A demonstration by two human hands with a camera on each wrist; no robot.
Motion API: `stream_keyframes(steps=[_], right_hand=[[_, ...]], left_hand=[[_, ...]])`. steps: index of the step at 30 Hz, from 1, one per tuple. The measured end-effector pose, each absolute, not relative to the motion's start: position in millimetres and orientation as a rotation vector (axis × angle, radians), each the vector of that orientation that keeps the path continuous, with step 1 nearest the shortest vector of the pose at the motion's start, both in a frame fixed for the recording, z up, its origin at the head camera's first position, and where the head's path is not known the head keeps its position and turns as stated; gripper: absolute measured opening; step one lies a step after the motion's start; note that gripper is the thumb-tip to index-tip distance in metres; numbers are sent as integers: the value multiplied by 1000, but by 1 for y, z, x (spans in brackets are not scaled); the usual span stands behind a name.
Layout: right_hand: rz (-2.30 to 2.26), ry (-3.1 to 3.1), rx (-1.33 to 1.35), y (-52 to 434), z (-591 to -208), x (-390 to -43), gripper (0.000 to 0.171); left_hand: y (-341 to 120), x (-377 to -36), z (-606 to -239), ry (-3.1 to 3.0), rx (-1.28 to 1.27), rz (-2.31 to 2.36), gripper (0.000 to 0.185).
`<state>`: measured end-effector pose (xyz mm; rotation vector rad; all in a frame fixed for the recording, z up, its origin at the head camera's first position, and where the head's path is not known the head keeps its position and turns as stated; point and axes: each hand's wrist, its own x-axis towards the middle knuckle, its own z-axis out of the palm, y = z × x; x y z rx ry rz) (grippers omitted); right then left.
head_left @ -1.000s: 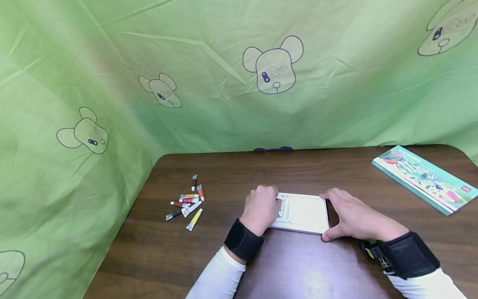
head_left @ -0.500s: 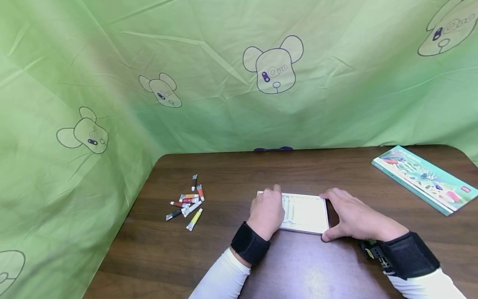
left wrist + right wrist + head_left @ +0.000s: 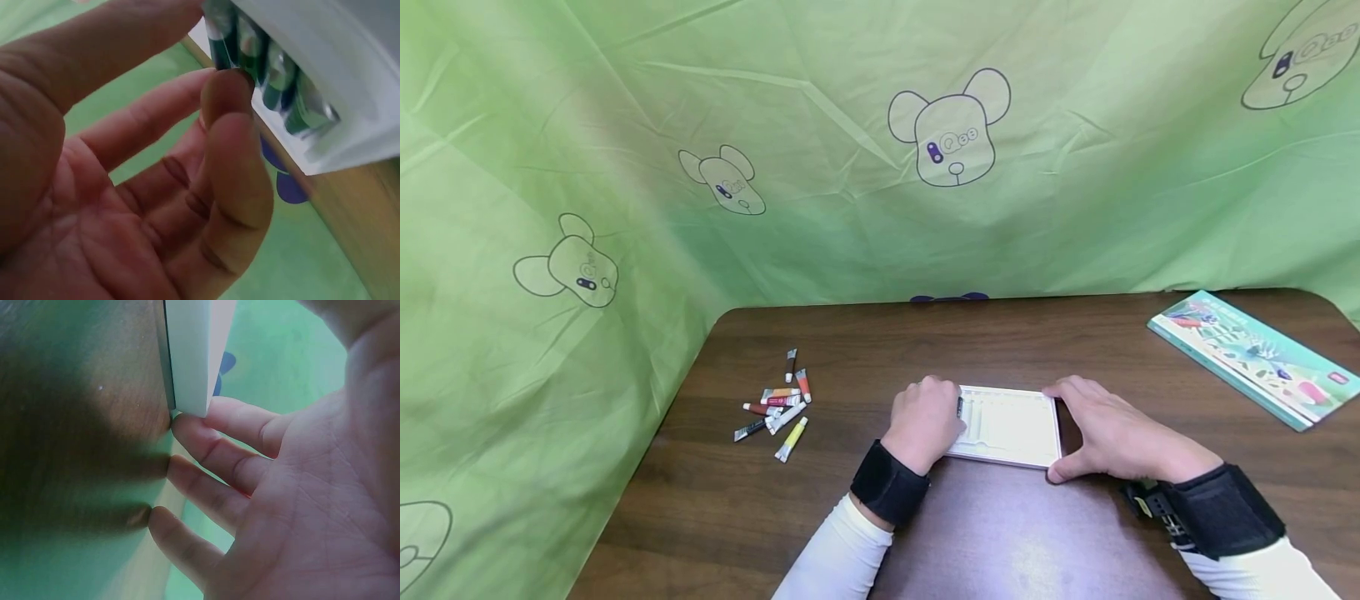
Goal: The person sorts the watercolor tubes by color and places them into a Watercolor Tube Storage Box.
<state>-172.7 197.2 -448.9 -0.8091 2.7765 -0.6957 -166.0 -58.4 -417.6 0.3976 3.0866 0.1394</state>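
Observation:
A shallow white tray (image 3: 1011,427) lies on the dark wooden table (image 3: 1000,533) in front of me. My left hand (image 3: 946,410) is curled over the tray's left end. In the left wrist view its thumb and a fingertip (image 3: 228,94) pinch a green paint tube (image 3: 220,34) lying beside other tubes (image 3: 278,81) in the tray (image 3: 337,69). My right hand (image 3: 1075,433) rests against the tray's right end, thumb at the near corner and fingers along the edge. The right wrist view shows those straight fingers (image 3: 209,444) touching the tray's corner (image 3: 187,356).
Several loose paint tubes (image 3: 778,406) lie scattered on the table to the left. A flat green printed box (image 3: 1255,358) lies at the far right. Green cloth with bear drawings (image 3: 951,133) hangs behind and to the left of the table.
My left hand moved right over the tray half a second ago and has drawn back to the tray's left end. The right hand and the tray have stayed put.

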Motion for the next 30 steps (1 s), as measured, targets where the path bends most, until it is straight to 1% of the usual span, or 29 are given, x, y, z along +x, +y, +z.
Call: stream_keyframes(steps=[5, 11, 14, 21, 26, 30], right_hand=[[-692, 2768, -798, 197, -449, -173, 105], [-685, 2758, -788, 197, -449, -173, 106], [-682, 2756, -785, 197, -449, -173, 107], [-686, 2761, -787, 198, -449, -173, 106], [-686, 2763, -787, 198, -449, -173, 106], [-684, 2766, -792, 197, -449, -173, 105]], left_hand=[[-62, -167, -418, 3034, 436, 135, 31], [-66, -167, -416, 2985, 472, 13, 29], [-67, -167, -416, 2995, 479, 28, 31], [-62, -167, -419, 2992, 447, 94, 30], [-58, -169, -421, 2968, 414, 24, 36], [-59, -170, -422, 2959, 421, -16, 32]])
